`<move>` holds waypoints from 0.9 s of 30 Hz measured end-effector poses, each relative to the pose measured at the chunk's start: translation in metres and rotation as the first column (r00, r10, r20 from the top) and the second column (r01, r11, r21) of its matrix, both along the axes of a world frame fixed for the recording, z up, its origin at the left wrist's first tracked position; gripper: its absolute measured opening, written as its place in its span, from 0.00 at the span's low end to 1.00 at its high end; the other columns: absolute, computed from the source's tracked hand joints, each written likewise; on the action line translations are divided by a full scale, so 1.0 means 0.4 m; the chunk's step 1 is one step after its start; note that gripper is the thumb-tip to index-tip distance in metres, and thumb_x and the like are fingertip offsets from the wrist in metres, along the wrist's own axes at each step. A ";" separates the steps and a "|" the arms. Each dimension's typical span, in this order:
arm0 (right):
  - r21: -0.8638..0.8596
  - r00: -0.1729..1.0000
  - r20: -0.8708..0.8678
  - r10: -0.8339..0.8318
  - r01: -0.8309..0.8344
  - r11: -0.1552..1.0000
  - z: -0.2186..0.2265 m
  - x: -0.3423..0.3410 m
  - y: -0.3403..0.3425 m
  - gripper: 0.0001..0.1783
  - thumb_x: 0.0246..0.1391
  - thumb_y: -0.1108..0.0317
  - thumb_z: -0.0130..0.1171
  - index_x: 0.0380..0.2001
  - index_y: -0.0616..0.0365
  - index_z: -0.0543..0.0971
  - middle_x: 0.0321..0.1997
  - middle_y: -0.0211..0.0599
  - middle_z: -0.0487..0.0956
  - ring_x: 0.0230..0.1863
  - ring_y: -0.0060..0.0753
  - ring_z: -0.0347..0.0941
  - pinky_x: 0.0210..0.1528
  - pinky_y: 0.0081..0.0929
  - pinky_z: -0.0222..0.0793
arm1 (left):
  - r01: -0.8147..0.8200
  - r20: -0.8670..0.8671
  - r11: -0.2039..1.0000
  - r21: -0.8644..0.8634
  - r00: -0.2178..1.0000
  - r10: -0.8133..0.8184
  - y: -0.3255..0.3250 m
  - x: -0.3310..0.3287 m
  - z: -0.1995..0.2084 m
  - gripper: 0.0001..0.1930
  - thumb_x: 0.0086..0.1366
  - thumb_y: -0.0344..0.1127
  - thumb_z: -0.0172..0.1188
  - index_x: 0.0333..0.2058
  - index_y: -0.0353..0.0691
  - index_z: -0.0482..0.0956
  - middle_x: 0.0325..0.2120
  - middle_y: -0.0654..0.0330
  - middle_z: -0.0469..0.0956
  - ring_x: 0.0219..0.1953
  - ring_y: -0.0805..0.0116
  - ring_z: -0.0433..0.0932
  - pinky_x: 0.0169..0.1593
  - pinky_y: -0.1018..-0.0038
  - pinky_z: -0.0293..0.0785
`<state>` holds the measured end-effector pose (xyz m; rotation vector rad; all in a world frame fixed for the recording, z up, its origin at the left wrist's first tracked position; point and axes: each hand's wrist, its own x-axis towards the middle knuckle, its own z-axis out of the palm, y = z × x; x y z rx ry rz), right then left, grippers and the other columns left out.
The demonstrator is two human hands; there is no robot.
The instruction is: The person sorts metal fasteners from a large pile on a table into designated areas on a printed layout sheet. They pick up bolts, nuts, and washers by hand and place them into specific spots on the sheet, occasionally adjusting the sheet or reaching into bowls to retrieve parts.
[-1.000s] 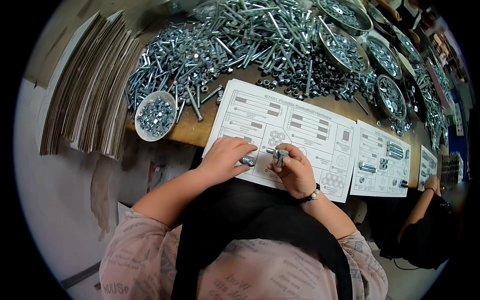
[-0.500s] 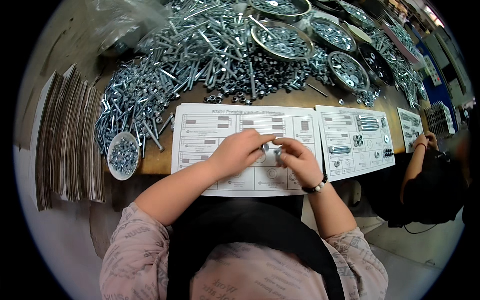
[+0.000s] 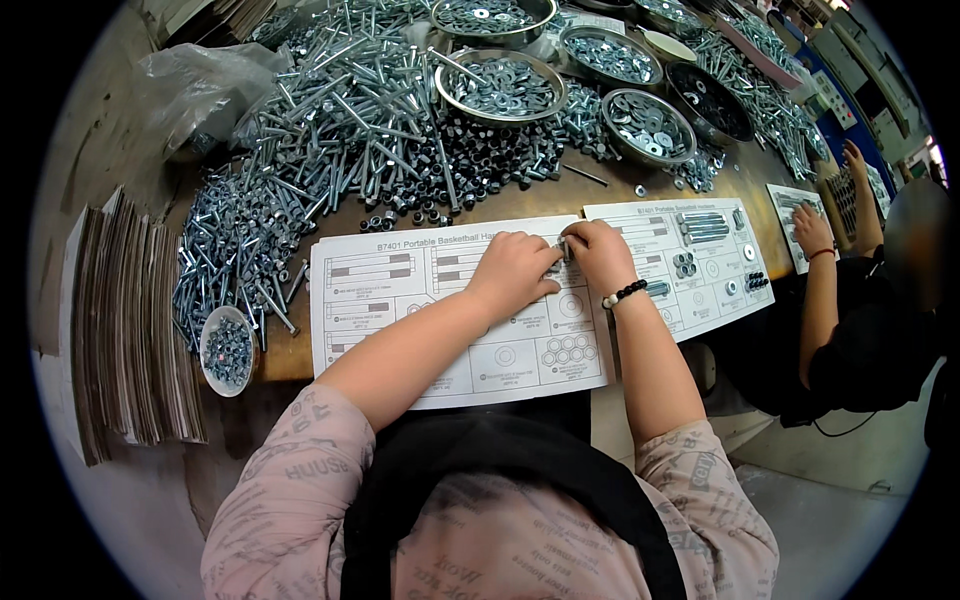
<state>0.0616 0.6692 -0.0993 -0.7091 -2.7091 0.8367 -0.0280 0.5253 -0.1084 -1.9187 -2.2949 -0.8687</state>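
Both my hands are over the upper right part of a white printed card with outlined hardware drawings. My left hand rests on the card with its fingers curled; what lies within them is hidden. Beside it, my right hand is closed, thumb and fingers pinched at the card's upper edge. A small shiny metal piece shows between the two hands' fingertips, too small to name. A similar card lies just to the right, bearing long bolts, silver nuts and black nuts.
Heaped bolts and dark nuts cover the table behind the card. Metal bowls of washers stand at the back right. A white bowl of small parts and stacked cardboard are left. A co-worker's hand is over another card.
Both my hands have moved from mid-card to its upper right part and closer together. The view has shifted. At right, the co-worker's other hand is now raised.
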 end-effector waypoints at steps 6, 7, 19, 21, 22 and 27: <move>-0.034 0.997 -0.073 0.002 -0.005 0.999 -0.023 0.007 -0.001 0.08 0.48 0.66 0.53 0.29 0.55 0.79 0.32 0.42 0.76 0.37 0.44 0.71 0.39 0.35 0.66 | -0.108 0.027 0.984 0.142 0.994 0.105 0.011 0.020 -0.036 0.14 0.46 0.38 0.63 0.33 0.44 0.75 0.27 0.63 0.75 0.33 0.62 0.72 0.40 0.66 0.62; -0.026 0.997 -0.081 -0.004 0.002 1.000 -0.028 0.008 -0.002 0.08 0.48 0.66 0.52 0.29 0.55 0.79 0.32 0.42 0.76 0.37 0.44 0.71 0.39 0.35 0.66 | -0.131 0.051 0.982 0.136 0.991 0.125 0.017 0.021 -0.035 0.14 0.46 0.38 0.63 0.32 0.44 0.75 0.27 0.63 0.75 0.33 0.62 0.72 0.40 0.66 0.62; -0.113 0.969 -0.239 -0.066 0.040 0.993 -0.023 0.008 0.001 0.10 0.48 0.67 0.54 0.34 0.58 0.77 0.33 0.42 0.75 0.35 0.43 0.71 0.38 0.32 0.66 | -0.172 0.227 0.984 -0.047 0.958 0.178 -0.019 0.000 0.012 0.24 0.46 0.42 0.64 0.42 0.41 0.72 0.37 0.56 0.72 0.44 0.58 0.69 0.48 0.65 0.61; -0.076 0.966 -0.249 -0.068 0.051 0.996 -0.017 0.003 0.027 0.11 0.47 0.68 0.56 0.36 0.59 0.76 0.32 0.41 0.75 0.34 0.41 0.71 0.37 0.31 0.66 | -0.184 0.167 0.980 -0.079 0.967 0.195 -0.072 -0.043 0.023 0.25 0.48 0.44 0.63 0.45 0.40 0.71 0.40 0.55 0.71 0.46 0.58 0.68 0.50 0.65 0.61; -0.051 0.971 -0.238 -0.037 0.025 0.998 -0.004 -0.006 0.033 0.11 0.47 0.68 0.56 0.35 0.58 0.76 0.32 0.41 0.74 0.34 0.41 0.71 0.37 0.31 0.67 | -0.212 0.092 0.973 -0.089 0.971 0.220 -0.110 -0.075 0.027 0.26 0.48 0.44 0.63 0.45 0.40 0.71 0.41 0.55 0.71 0.46 0.58 0.67 0.51 0.65 0.61; 0.011 0.973 -0.197 0.120 -0.120 0.993 0.018 -0.118 0.031 0.10 0.46 0.69 0.56 0.35 0.55 0.77 0.33 0.39 0.74 0.36 0.42 0.70 0.39 0.32 0.67 | -0.326 -0.050 0.932 -0.157 0.945 0.322 -0.248 -0.165 0.021 0.24 0.50 0.45 0.61 0.45 0.40 0.72 0.43 0.55 0.70 0.47 0.57 0.67 0.51 0.65 0.60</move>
